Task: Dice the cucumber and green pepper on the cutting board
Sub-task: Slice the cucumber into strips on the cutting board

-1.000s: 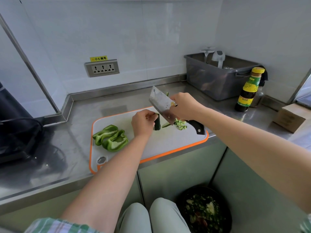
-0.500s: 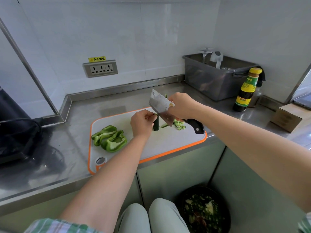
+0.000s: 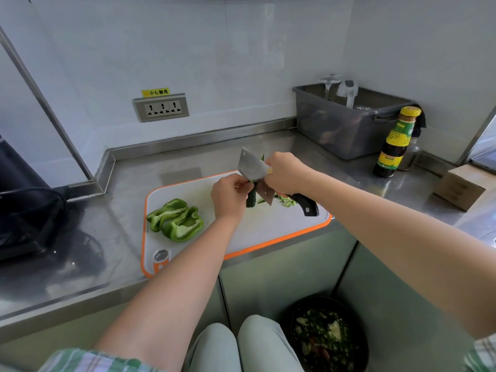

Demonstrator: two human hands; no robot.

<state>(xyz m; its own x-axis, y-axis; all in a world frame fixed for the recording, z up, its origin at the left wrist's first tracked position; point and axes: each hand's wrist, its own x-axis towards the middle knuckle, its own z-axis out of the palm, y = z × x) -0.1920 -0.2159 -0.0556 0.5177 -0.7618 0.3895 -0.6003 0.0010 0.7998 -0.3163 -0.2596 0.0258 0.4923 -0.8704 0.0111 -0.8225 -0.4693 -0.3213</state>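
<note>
One sauce bottle (image 3: 397,142) beyond cutting board (image 3: 268,232)

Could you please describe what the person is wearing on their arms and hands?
Both forearms are bare. The left hand and right hand wear no gloves, and no watch or ring shows. A green-and-white checked left sleeve shows at the bottom left corner, and a matching right sleeve at the bottom right.

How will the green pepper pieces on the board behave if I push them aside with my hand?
The green pepper pieces look curved and hollow, so probably light and apt to rock. Their glossy skin on the smooth cutting board suggests they would slide easily. The walls look thick, so likely stiff, not floppy.
</note>
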